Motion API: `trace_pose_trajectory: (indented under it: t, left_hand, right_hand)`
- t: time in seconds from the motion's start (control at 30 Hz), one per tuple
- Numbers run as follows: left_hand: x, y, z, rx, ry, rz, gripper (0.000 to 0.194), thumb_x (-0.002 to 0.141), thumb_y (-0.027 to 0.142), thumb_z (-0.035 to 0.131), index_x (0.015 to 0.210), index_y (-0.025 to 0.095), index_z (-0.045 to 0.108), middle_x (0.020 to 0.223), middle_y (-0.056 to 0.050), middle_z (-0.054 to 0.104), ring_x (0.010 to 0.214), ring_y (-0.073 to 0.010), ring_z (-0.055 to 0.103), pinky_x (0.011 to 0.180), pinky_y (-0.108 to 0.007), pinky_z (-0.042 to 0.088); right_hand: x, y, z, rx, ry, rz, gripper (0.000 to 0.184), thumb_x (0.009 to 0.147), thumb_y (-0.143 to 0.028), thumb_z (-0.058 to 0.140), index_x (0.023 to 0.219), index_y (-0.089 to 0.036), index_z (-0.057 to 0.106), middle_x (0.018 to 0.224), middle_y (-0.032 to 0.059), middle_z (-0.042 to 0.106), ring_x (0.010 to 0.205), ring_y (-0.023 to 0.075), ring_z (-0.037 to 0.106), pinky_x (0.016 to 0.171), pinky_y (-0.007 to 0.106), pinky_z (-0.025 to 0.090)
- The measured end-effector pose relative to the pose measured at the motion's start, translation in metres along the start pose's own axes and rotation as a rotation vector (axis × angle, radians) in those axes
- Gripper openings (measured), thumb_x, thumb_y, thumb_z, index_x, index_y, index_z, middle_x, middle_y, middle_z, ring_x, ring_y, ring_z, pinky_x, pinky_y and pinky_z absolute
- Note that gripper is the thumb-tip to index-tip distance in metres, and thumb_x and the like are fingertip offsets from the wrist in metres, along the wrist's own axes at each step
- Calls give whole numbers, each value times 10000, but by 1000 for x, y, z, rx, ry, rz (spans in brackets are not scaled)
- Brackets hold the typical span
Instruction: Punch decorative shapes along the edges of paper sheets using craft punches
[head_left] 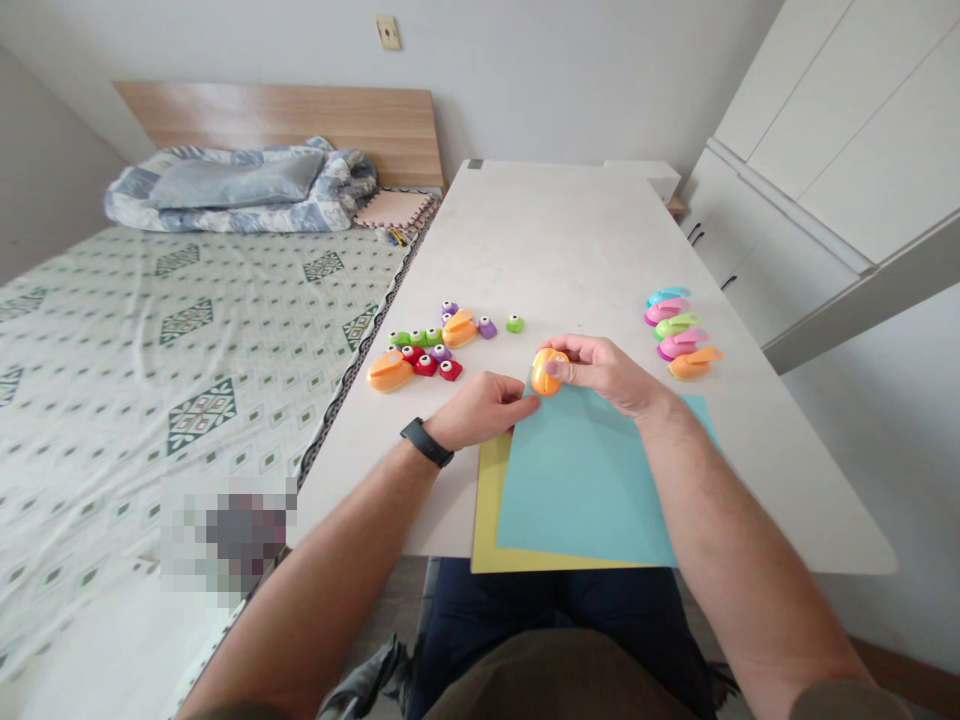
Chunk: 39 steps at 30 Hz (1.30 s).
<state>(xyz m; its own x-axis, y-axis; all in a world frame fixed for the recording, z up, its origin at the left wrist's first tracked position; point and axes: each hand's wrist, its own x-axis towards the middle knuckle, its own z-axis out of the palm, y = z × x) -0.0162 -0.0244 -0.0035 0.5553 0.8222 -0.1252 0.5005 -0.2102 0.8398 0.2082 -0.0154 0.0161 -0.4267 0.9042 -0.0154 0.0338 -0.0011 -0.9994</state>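
Far left, we list a bed under a patterned sheet, bearing a bunched quilt and a grey-blue pillow, with a wood-grain headboard behind. Beside it we record one white table, the support for all the craft pieces.

At the table's left: one orange lever punch, lying against a cluster of mini punches in green, red and purple, white-topped with dark centres. Behind these, a second orange lever punch; just right of it, one purple mini punch.

Left hand, black wristband at the wrist: fingers curled nearly closed, thumb over and forefinger behind the left edge of a light-blue sheet, pinching it near its upper corner. Under that sheet, offset to the left, a yellow sheet. Beyond the hands, apart from the rest, one green mini punch.

Next, a yellow-orange punch at the light-blue sheet's upper-left corner, gripped between thumb and fingers of the right hand; whether paper sits in its slot, we cannot tell.

Right of the papers, a row of lever punches: blue, pink, green, pink, orange. Far right, a white cabinet with dark handles.
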Motion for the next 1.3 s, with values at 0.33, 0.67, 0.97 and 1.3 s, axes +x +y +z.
trace_pose_trajectory:
  t: [0.33,0.67,0.97,1.3]
  left_hand:
    - [0,1,0,-15,11,17,471,903,492,554,595,168,406,541,48,439,494,-59,335,472,-242,215]
    - [1,0,1,-9,16,22,461,909,479,556,606,167,402,543,45,465,496,-58,345,466,-236,223]
    - [1,-3,1,0,21,-16,503,904,549,558,594,169,447,540,31,536,492,-73,428,459,-227,299]
    - [0,-2,1,-39,28,-41,484,872,552,607,605,165,493,550,25,566,508,-82,473,469,-226,315]
  right_hand:
    - [0,0,1,-13,18,-21,397,787,-479,795,1057,-204,700,981,42,730,903,200,651,857,350,503]
    - [1,2,2,-11,9,-19,436,782,-484,808,1080,-190,687,1021,63,726,947,212,647,894,354,499]
    - [2,3,2,-18,1,-30,398,805,-480,791,1061,-194,685,1013,57,721,937,206,638,881,345,491]
    - [2,2,3,-33,-2,-35,406,812,-512,774,1037,-186,687,1011,63,722,925,206,635,868,343,489]
